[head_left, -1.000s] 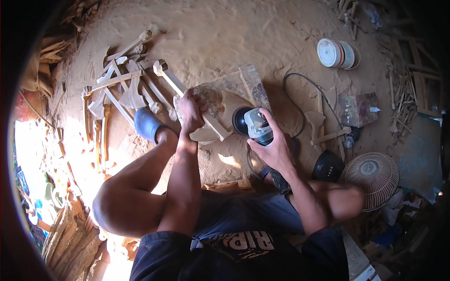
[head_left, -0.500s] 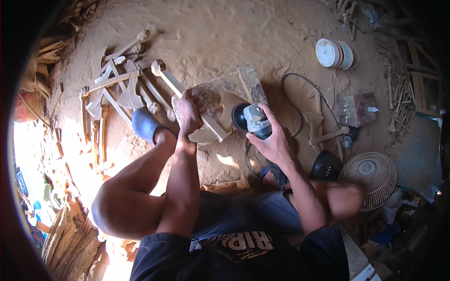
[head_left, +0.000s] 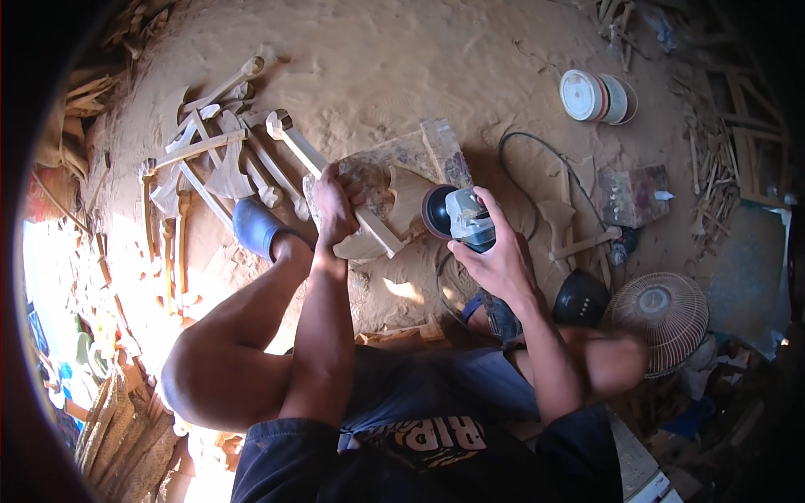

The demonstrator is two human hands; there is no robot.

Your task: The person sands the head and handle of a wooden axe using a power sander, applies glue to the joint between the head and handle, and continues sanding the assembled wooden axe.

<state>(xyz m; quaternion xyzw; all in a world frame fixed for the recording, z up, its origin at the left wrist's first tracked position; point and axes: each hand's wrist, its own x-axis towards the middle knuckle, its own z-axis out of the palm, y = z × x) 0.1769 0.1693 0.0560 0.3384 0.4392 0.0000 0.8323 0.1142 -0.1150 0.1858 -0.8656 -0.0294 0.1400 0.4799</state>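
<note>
My left hand (head_left: 336, 204) is closed round the shaft of a pale wooden axe-shaped piece (head_left: 303, 152). The piece lies slantwise over a stained wooden block (head_left: 432, 144), its knobbed end pointing far left. A thin curved blade shape (head_left: 408, 189) spreads out on either side of the shaft near the other end. In my right hand (head_left: 501, 258) is an angle grinder (head_left: 471, 220), gripped with thumb and fingers round its head. Its dark round disc (head_left: 438, 210) sits at the right edge of the blade shape; whether they touch, I cannot tell.
Several similar wooden pieces (head_left: 231, 172) lie piled on sandy ground at the left. A power cord (head_left: 549, 142) curls behind the grinder. Farther right are a white bucket (head_left: 583, 95), a stained box (head_left: 635, 194) and a round fan (head_left: 660, 310). My blue clog (head_left: 256, 226) rests by the block.
The grinder has shifted slightly right along the blade shape, and its disc has tilted. My left hand keeps its grip on the shaft. The whole view has moved slightly.
</note>
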